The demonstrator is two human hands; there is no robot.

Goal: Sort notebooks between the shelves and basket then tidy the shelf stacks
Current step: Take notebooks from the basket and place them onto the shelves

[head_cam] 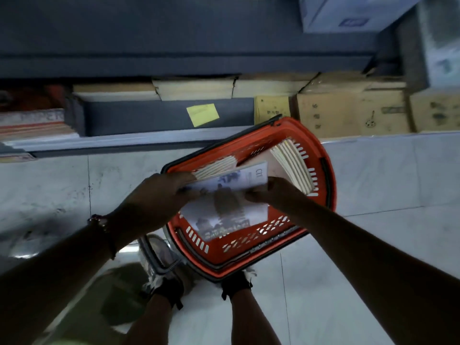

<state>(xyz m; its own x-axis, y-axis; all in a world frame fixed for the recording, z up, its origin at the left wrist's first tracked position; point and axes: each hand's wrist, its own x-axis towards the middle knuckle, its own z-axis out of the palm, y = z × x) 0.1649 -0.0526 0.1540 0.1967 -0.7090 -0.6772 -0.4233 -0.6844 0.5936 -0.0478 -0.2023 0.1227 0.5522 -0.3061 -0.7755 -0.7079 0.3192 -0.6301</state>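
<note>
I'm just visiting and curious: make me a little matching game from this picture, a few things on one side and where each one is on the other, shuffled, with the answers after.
Things:
1. notebook
2. basket
3. yellow note
4. cardboard boxes

Places:
A. stuck on the front of the dark shelf
B. on the floor, right of the shelf
C. held between the left hand and the right hand
D. on the floor at the person's feet

Pairs: 1-C, 2-D, 3-A, 4-B
</note>
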